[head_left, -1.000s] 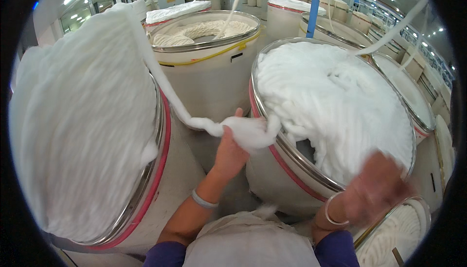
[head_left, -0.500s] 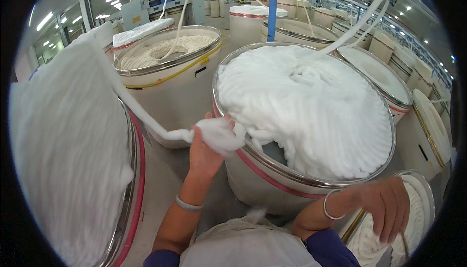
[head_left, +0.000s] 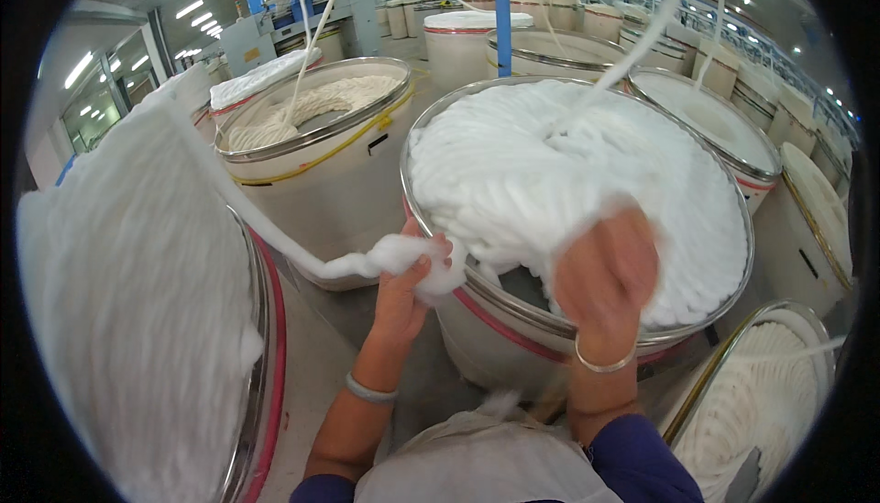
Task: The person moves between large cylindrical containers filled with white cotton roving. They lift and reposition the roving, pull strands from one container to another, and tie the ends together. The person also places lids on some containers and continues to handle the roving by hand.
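Observation:
My left hand (head_left: pixel 403 299) is closed around a loose bunch of thick white fibre sliver (head_left: pixel 396 254), at the near left rim of a big round can. From the hand the sliver runs up and left to the tall white coiled stack in the left can (head_left: pixel 270 356). The middle can (head_left: pixel 495 320) is heaped with white sliver coils (head_left: pixel 513 164), with a dark gap near its front edge. Over the front of these coils is my right hand (head_left: pixel 607 269), smeared by motion, so its fingers cannot be made out.
Behind stands a yellow-banded can (head_left: pixel 348 168) of cream sliver. A tilted can (head_left: pixel 701 402) of cream coils is at the lower right. Strands of sliver (head_left: pixel 655 26) hang from above, near a blue post (head_left: pixel 502 17). More cans crowd the right and back.
My right hand has swung from the lower right, by the cream can, up and left over the middle can's coils. My left hand has shifted slightly right and still holds the sliver.

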Demonstrator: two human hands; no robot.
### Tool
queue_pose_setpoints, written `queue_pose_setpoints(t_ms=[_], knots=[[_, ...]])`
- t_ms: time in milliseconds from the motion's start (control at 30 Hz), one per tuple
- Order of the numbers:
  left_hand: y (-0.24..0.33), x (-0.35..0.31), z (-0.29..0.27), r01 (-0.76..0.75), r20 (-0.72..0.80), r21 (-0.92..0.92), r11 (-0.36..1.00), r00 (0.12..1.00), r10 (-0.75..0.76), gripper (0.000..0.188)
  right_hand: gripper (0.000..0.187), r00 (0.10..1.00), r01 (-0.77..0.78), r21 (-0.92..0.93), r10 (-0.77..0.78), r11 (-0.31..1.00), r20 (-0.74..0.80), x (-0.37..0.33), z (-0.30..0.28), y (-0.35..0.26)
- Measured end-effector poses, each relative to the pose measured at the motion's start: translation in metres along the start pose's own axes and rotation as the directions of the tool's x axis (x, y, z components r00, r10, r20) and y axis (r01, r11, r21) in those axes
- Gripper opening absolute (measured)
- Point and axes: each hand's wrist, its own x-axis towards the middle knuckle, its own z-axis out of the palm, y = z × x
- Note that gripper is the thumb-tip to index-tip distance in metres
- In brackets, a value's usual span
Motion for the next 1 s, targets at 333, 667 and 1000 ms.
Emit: queue_pose_setpoints(t_ms=[333, 667, 1000], knots=[[0.009, -0.009, 0.014, 0.03, -0.08, 0.133, 0.991, 0.997, -0.019, 0.039, 0.02, 0.881, -0.326, -0.945, 0.354, -0.028, -0.314, 0.076, -0.106, 0.092], [0.019, -0.002, -0.002, -0.185, -0.034, 0.686, 0.704, 0.958, 0.284, 0.021, 0.018, 0.964, -0.048, -0.949, 0.264, 0.311, 0.037, 0.057, -0.069, 0.091], [0.013, -0.007, 0.015, -0.28, 0.076, 0.68, 0.678, 0.946, 0.315, 0.02, 0.021, 0.899, -0.252, -0.91, 0.428, 0.328, -0.094, 0.059, -0.064, 0.062]])
